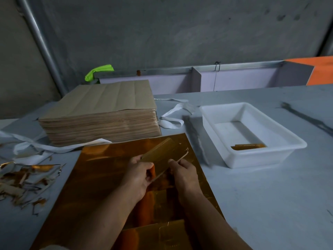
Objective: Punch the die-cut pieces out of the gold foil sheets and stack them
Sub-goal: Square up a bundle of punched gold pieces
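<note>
A large gold foil sheet lies flat on the table in front of me. Above its middle I hold a small bundle of punched-out gold pieces, tilted up to the right. My left hand grips the bundle's left end and my right hand pinches its lower right edge. A white plastic tray stands to the right, with a few gold pieces lying in its near end.
A tall stack of brown sheets sits behind the foil sheet. Gold and white scrap strips litter the table's left side. White bands and a grey strip lie between the stack and the tray. A grey wall stands behind.
</note>
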The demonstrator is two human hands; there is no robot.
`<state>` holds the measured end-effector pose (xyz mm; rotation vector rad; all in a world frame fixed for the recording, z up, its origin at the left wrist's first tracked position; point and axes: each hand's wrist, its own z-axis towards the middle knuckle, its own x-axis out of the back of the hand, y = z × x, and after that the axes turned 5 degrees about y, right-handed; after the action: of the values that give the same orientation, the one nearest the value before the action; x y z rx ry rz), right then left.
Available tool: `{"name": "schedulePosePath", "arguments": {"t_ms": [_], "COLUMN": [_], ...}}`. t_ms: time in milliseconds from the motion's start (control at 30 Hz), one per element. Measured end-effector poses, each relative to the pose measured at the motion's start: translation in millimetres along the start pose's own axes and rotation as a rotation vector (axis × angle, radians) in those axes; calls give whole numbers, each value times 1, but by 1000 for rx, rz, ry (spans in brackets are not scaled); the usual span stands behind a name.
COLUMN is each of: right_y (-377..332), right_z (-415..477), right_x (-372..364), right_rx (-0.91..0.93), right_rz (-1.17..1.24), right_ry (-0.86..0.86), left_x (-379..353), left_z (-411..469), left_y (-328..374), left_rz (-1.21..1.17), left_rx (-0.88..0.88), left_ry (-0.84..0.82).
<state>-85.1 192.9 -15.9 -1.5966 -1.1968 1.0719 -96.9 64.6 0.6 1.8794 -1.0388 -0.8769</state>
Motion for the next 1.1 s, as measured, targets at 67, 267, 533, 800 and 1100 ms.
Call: {"name": "schedulePosePath", "arguments": {"t_ms": [67, 267, 533, 800, 1100], "right_y": [-3, -8, -13, -20, -26], "right_z": [2, 3, 2, 11, 18], "right_x": [4, 14, 29, 31, 29], "right_rx": [-4, 60, 36, 96, 70], "right_rz": [-22, -124, 173, 34, 2], "right_ry": [19, -62, -138, 5, 137], "left_x": [3, 12, 15, 7, 6], "left_z": [-3, -9, -11, -19, -21], "left_y": [2, 28, 24, 15, 10], "left_rz": [58, 560, 515, 761, 845], "left_rx": [8, -134, -185, -476, -494], "left_ry": [-37, -256, -365, -313, -367]}}
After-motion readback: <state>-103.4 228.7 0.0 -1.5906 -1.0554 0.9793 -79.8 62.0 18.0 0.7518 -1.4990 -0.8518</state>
